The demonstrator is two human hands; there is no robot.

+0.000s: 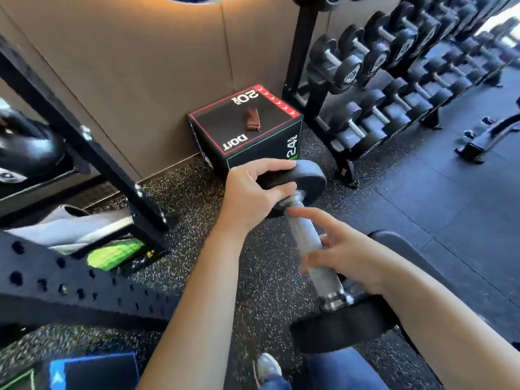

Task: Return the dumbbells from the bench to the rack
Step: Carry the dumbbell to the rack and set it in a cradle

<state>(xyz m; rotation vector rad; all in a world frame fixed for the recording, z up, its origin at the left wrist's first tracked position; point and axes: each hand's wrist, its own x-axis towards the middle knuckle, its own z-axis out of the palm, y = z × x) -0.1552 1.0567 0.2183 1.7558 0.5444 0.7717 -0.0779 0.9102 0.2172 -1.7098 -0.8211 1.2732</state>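
Black rubber-headed dumbbell with a knurled steel handle (pixel 308 243) is being carried, far from the black rack (pixel 394 80): left hand (pixel 253 192) grasping its head, right hand (pixel 346 251) loosening, fingers spread

Left hand (pixel 253 192) curled closed, right hand (pixel 346 249) spread, fingers loose.

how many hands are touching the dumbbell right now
1 for certain. The left hand grips the far black rubber head of the black dumbbell with the knurled steel handle. The right hand is open beside that handle; motion blur hides any contact.
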